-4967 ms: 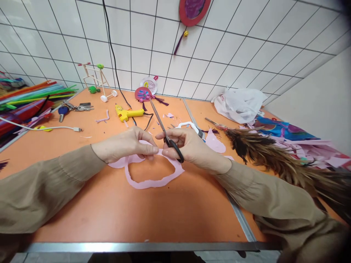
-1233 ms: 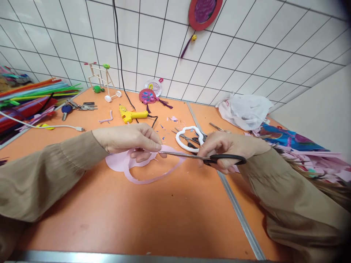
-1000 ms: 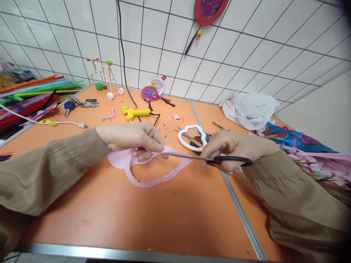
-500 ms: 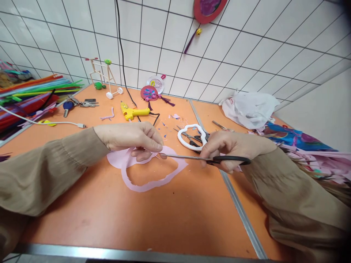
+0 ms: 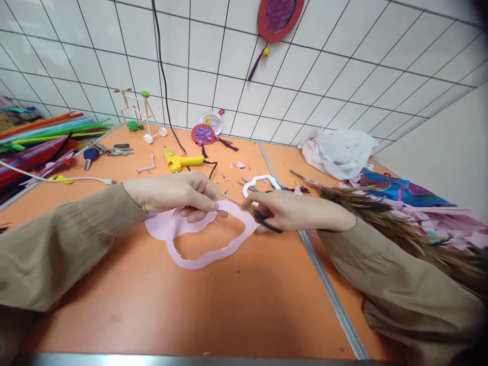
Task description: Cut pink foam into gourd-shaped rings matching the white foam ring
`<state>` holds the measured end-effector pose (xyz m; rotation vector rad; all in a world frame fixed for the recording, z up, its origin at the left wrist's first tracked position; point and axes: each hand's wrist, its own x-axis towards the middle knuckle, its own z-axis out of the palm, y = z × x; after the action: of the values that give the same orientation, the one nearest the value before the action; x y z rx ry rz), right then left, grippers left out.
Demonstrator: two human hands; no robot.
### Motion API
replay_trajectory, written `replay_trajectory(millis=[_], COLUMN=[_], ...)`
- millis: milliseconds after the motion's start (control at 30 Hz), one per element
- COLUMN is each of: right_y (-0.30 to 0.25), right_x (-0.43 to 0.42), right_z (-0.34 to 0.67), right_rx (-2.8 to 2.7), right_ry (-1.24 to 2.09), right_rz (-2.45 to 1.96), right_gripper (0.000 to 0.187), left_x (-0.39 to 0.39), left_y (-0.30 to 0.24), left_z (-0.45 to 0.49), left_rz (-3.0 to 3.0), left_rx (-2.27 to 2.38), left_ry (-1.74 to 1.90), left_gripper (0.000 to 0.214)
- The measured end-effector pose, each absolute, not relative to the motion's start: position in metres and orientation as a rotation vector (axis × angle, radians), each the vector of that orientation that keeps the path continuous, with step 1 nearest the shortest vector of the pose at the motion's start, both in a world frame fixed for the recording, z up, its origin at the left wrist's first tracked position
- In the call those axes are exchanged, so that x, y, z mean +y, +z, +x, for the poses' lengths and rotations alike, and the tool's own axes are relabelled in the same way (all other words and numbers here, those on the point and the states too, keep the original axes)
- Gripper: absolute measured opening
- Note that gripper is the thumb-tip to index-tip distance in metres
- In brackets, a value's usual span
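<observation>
A pink foam cut-out (image 5: 206,259) shaped like a cloud outline lies on the orange table (image 5: 229,315). My left hand (image 5: 175,192) pinches its upper edge between thumb and fingers. My right hand (image 5: 290,209) is closed round the black handles of a pair of scissors (image 5: 263,221), whose blades point left into the foam beside my left fingertips.
A white cloud-shaped ring (image 5: 259,182) and other scissors lie just behind my right hand. A yellow glue gun (image 5: 179,160), keys (image 5: 102,150), a cable (image 5: 57,175), pipe cleaners (image 5: 41,134), a white plastic bag (image 5: 339,150) and brown feathers (image 5: 381,218) surround the work spot.
My right hand has moved left along the scissors toward my left hand, so the blades reach further into the foam. My left hand keeps its pinch on the foam.
</observation>
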<state>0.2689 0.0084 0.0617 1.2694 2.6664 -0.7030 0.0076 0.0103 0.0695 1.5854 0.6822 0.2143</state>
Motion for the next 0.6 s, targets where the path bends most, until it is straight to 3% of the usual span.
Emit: replay_trajectory(millis=[233, 333, 433, 600], right_y=[0.049, 0.047, 0.049, 0.053], right_x=[-0.026, -0.034, -0.035, -0.019], right_z=[0.248, 0.238, 0.232, 0.239], right_rx=[2.705, 2.718, 2.715, 2.531], right_ry=[-0.024, 0.024, -0.158, -0.841], right_rz=[1.221, 1.137, 1.157, 1.154], right_gripper=[0.014, 0.013, 0.013, 0.017], left_x=[0.005, 0.005, 0.004, 0.003], left_y=[0.075, 0.077, 0.079, 0.081], left_z=[0.010, 0.009, 0.009, 0.009], left_rz=[1.643, 1.677, 1.725, 1.765], left_rx=[0.714, 0.715, 0.731, 0.772], left_ry=[0.204, 0.194, 0.184, 0.154], left_gripper=[0.020, 0.020, 0.019, 0.022])
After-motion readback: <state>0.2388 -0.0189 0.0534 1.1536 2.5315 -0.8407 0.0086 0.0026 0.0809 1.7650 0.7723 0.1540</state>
